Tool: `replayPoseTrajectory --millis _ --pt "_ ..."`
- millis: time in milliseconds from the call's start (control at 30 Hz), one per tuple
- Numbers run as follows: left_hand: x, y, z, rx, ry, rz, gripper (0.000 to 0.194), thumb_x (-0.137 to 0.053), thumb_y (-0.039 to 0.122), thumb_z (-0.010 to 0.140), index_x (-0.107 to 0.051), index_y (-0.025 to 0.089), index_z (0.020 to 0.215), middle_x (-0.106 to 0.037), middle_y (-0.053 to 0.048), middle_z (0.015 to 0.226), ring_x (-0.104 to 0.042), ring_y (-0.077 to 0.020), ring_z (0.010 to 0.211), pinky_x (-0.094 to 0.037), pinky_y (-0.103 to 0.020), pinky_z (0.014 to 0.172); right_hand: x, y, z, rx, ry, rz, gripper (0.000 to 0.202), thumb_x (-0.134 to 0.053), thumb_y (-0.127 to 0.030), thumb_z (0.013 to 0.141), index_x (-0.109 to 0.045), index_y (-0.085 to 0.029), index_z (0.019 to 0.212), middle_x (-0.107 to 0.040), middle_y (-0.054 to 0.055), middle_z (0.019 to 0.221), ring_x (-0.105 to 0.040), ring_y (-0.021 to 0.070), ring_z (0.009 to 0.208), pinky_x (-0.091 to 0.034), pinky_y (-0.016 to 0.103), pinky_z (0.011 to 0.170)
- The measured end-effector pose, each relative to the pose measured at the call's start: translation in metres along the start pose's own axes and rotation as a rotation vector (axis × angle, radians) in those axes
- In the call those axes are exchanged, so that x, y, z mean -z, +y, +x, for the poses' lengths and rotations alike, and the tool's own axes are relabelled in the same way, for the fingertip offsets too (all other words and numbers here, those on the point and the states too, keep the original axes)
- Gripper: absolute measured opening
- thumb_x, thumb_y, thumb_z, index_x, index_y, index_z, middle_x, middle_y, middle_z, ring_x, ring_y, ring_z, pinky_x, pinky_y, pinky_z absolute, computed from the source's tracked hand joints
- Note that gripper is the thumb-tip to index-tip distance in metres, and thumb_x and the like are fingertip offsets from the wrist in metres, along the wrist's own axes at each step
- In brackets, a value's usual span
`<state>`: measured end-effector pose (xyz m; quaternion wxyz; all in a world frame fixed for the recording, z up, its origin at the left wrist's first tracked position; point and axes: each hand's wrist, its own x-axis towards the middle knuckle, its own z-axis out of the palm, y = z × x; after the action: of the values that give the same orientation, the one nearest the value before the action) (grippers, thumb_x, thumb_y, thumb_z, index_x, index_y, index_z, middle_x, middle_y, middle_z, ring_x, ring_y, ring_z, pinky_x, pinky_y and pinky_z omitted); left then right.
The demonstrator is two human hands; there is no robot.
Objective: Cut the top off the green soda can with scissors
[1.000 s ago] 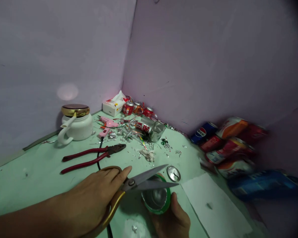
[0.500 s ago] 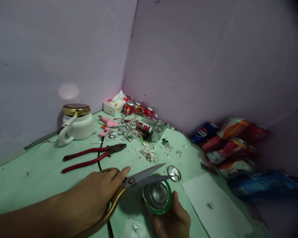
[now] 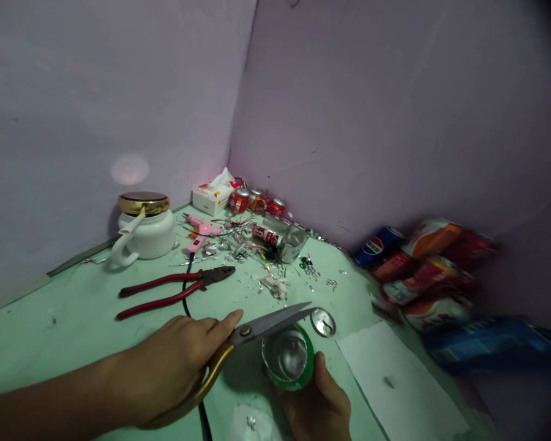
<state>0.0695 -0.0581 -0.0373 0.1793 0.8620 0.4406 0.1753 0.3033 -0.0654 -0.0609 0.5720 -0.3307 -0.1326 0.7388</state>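
My left hand (image 3: 179, 355) is wrapped around the gold handles of a pair of scissors (image 3: 266, 324). The blades lie nearly together across the upper rim of a cut green can (image 3: 303, 370). From below, my right hand (image 3: 324, 398) cups this can, thumb on its right side, other fingers mostly hidden. The can's top is cut off, so its shiny silver inside faces me. Just beyond the scissor tips, a round can lid (image 3: 324, 322) lies on the table.
Red-handled pliers (image 3: 179, 291), a pink glue gun (image 3: 199, 229) with a black cord, and metal scraps lie on the green table (image 3: 73, 343). A white jar (image 3: 147, 236) and tissue box (image 3: 213, 195) stand behind. Right are white paper (image 3: 399, 380) and piled drink cans (image 3: 422, 269).
The scissor blades have come closer together over the can's rim. The can has shifted and tilted slightly in my right hand.
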Motion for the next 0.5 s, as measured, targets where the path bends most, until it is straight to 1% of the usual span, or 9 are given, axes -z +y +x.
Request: replayPoseTrajectory --millis 33,100,133,200,267,367,433,500 --pt "-0.001 -0.002 0.002 0.009 0.039 -0.021 0.052 -0.035 0.019 0.097 -0.039 0.020 0.149 -0.076 -0.007 0.095 -0.071 -0.0212 0.072 -0.055 -0.032 0.065 0.000 0.000 0.000 -0.003 0.003 0.014 0.049 -0.094 -0.047 0.060 -0.081 -0.024 0.101 -0.082 0.008 0.108 -0.075 0.0280 0.098 -0.057 0.045 0.096" --pt "0.000 -0.008 0.005 0.091 0.106 -0.056 0.047 -0.036 0.026 0.099 -0.047 0.021 0.145 -0.077 -0.005 0.091 -0.072 -0.0199 0.070 -0.055 -0.029 0.065 0.000 -0.002 0.001 -0.020 0.009 0.047 0.047 -0.094 -0.048 0.060 -0.081 -0.022 0.098 -0.082 0.009 0.103 -0.076 0.0284 0.095 -0.060 0.044 0.088" --pt "0.002 -0.011 0.007 0.147 0.133 -0.060 0.047 -0.037 0.029 0.099 -0.048 0.021 0.144 -0.077 -0.005 0.092 -0.073 -0.0205 0.072 -0.056 -0.029 0.066 0.000 -0.004 0.002 -0.023 0.018 0.065 0.044 -0.093 -0.049 0.062 -0.081 -0.021 0.095 -0.083 0.009 0.101 -0.077 0.0281 0.092 -0.061 0.043 0.083" --pt "0.006 -0.016 0.009 0.229 0.168 -0.045 0.049 -0.038 0.032 0.100 -0.047 0.021 0.147 -0.078 -0.008 0.101 -0.075 -0.0241 0.083 -0.057 -0.032 0.072 -0.002 -0.009 0.006 -0.003 0.054 0.098 0.041 -0.091 -0.051 0.066 -0.081 -0.022 0.092 -0.083 0.008 0.096 -0.078 0.0262 0.086 -0.062 0.038 0.073" --pt "0.009 -0.019 0.009 0.247 0.166 -0.025 0.050 -0.039 0.033 0.100 -0.047 0.022 0.148 -0.077 -0.010 0.111 -0.075 -0.0272 0.093 -0.058 -0.036 0.077 -0.005 -0.015 0.010 0.047 0.116 0.119 0.044 -0.092 -0.053 0.062 -0.080 -0.023 0.090 -0.083 0.006 0.091 -0.078 0.0248 0.081 -0.061 0.035 0.067" --pt "0.009 -0.017 0.007 0.218 0.121 0.041 0.048 -0.040 0.031 0.099 -0.054 0.024 0.145 -0.077 -0.011 0.111 -0.075 -0.0283 0.089 -0.059 -0.038 0.074 -0.008 -0.020 0.016 0.106 0.215 0.110 0.050 -0.097 -0.051 0.050 -0.080 -0.024 0.088 -0.083 0.003 0.086 -0.077 0.0242 0.076 -0.061 0.034 0.062" --pt "0.006 -0.015 0.005 0.181 0.060 0.075 0.050 -0.040 0.027 0.097 -0.056 0.024 0.144 -0.077 -0.011 0.110 -0.075 -0.0284 0.087 -0.061 -0.039 0.074 -0.007 -0.022 0.019 0.119 0.239 0.097 0.049 -0.098 -0.050 0.050 -0.080 -0.024 0.089 -0.083 0.003 0.086 -0.077 0.0239 0.077 -0.061 0.034 0.062" --pt "0.003 -0.015 0.003 0.151 0.019 0.076 0.052 -0.040 0.024 0.096 -0.054 0.024 0.146 -0.077 -0.010 0.106 -0.075 -0.0279 0.088 -0.061 -0.039 0.076 -0.002 -0.021 0.021 0.123 0.225 0.085 0.046 -0.096 -0.050 0.055 -0.081 -0.025 0.090 -0.083 0.002 0.088 -0.076 0.0228 0.078 -0.061 0.033 0.064"
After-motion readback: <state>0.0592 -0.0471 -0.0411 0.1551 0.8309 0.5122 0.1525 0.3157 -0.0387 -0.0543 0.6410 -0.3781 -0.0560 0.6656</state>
